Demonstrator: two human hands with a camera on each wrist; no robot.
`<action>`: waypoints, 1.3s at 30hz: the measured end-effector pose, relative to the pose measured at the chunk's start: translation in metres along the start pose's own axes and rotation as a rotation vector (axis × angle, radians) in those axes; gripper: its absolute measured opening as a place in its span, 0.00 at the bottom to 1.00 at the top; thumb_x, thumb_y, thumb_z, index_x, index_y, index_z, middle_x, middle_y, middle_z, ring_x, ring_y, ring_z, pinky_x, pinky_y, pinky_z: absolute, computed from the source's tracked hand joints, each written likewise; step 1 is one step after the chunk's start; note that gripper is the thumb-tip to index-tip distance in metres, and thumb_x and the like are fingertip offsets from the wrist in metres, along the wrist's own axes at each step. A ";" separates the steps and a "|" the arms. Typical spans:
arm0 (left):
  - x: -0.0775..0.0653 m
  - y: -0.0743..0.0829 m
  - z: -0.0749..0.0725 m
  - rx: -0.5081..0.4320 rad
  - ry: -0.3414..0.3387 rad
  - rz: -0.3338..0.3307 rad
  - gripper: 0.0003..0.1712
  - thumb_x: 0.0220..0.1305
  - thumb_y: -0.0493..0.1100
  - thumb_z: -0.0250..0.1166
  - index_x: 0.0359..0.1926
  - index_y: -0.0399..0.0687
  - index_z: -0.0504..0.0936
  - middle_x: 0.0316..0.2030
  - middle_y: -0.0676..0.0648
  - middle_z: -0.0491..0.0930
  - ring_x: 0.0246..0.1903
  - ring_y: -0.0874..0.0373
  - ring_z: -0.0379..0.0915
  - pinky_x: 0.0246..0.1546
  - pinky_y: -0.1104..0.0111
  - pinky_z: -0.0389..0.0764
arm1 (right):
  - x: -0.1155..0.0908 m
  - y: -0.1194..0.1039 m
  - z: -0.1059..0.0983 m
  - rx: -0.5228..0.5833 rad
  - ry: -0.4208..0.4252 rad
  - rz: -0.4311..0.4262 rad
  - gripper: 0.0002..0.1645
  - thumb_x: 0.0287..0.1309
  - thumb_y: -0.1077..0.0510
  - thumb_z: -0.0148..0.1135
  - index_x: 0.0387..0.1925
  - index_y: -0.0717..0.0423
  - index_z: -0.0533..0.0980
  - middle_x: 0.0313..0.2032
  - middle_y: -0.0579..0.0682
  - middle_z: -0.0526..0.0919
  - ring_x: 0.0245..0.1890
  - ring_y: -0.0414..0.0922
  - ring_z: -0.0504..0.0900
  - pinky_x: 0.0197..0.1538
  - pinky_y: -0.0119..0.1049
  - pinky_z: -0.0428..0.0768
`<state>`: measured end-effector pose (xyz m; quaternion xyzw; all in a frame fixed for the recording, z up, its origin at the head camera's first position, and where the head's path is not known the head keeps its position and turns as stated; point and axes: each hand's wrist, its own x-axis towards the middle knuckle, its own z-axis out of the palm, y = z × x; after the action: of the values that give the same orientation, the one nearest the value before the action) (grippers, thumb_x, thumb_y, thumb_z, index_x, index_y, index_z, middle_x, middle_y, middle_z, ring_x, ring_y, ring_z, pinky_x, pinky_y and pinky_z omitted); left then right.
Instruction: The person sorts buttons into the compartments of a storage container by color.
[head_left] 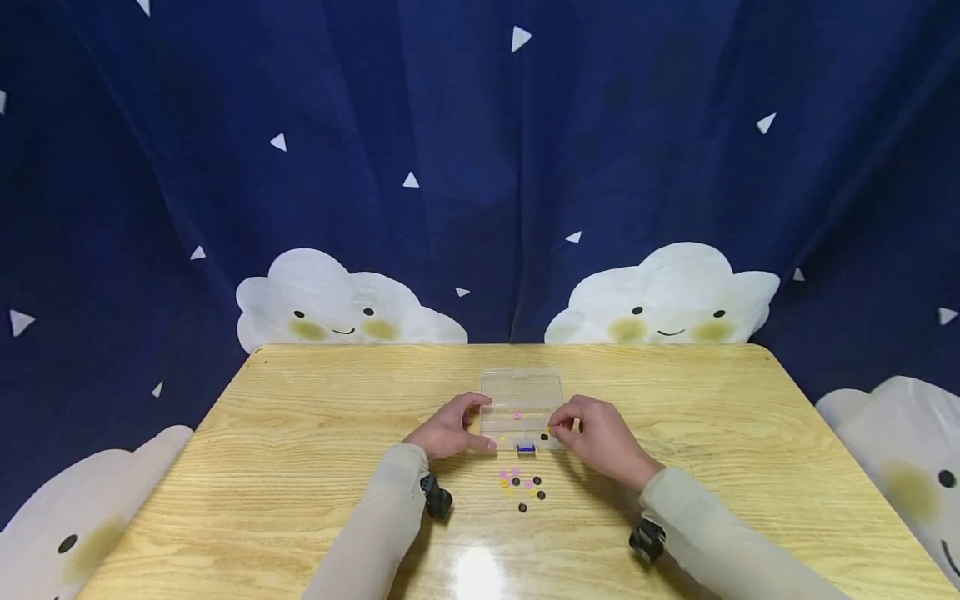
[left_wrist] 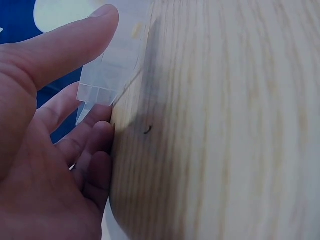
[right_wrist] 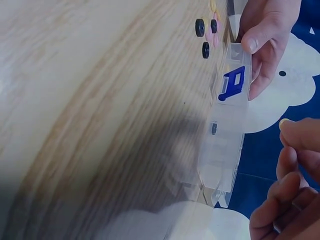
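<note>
One open clear box lies with its long axis running from the left hand, curled round one end, to the right hand, which, nearer the black disc inside, pinches a small yellow disc at the other end.
</note>
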<state>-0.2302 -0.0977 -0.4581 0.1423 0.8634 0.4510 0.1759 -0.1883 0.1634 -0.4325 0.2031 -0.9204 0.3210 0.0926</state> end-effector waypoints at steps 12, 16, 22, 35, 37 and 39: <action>0.001 -0.003 0.000 -0.010 0.003 0.006 0.44 0.51 0.42 0.78 0.68 0.47 0.68 0.61 0.42 0.69 0.53 0.51 0.64 0.58 0.57 0.67 | 0.010 0.002 0.007 0.016 -0.008 -0.031 0.03 0.57 0.62 0.69 0.30 0.51 0.86 0.27 0.40 0.80 0.27 0.32 0.71 0.31 0.27 0.71; 0.001 -0.004 0.001 -0.010 0.008 -0.004 0.44 0.51 0.42 0.78 0.68 0.48 0.69 0.60 0.43 0.70 0.53 0.52 0.64 0.58 0.58 0.67 | 0.013 0.001 0.008 0.008 -0.018 -0.014 0.05 0.57 0.63 0.68 0.30 0.50 0.86 0.27 0.40 0.80 0.27 0.32 0.71 0.32 0.28 0.71; 0.001 -0.002 0.000 -0.007 0.021 0.003 0.43 0.50 0.41 0.79 0.67 0.48 0.70 0.60 0.42 0.70 0.54 0.51 0.65 0.60 0.56 0.67 | 0.017 -0.001 0.006 0.013 -0.028 -0.029 0.05 0.56 0.63 0.69 0.29 0.49 0.85 0.27 0.40 0.80 0.27 0.32 0.71 0.31 0.27 0.71; 0.003 -0.002 0.000 -0.002 0.018 0.005 0.43 0.50 0.42 0.79 0.67 0.48 0.70 0.61 0.42 0.71 0.55 0.50 0.66 0.60 0.56 0.67 | 0.022 -0.002 0.006 0.025 -0.045 -0.044 0.04 0.57 0.62 0.69 0.31 0.50 0.85 0.27 0.39 0.79 0.26 0.32 0.70 0.31 0.27 0.70; 0.003 -0.002 0.000 0.000 0.018 0.000 0.43 0.50 0.42 0.79 0.67 0.48 0.70 0.60 0.42 0.71 0.54 0.51 0.65 0.59 0.57 0.67 | 0.023 -0.002 0.006 0.025 -0.052 -0.039 0.03 0.57 0.62 0.68 0.31 0.50 0.85 0.27 0.39 0.79 0.26 0.32 0.70 0.31 0.27 0.70; 0.003 -0.002 0.000 0.005 0.016 -0.005 0.43 0.51 0.43 0.79 0.67 0.49 0.70 0.60 0.43 0.70 0.53 0.52 0.65 0.58 0.58 0.67 | 0.023 -0.002 0.006 0.027 -0.057 -0.038 0.03 0.58 0.62 0.68 0.32 0.51 0.86 0.27 0.40 0.79 0.26 0.33 0.70 0.31 0.27 0.70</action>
<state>-0.2332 -0.0974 -0.4609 0.1367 0.8662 0.4496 0.1697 -0.2085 0.1508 -0.4295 0.2305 -0.9142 0.3258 0.0697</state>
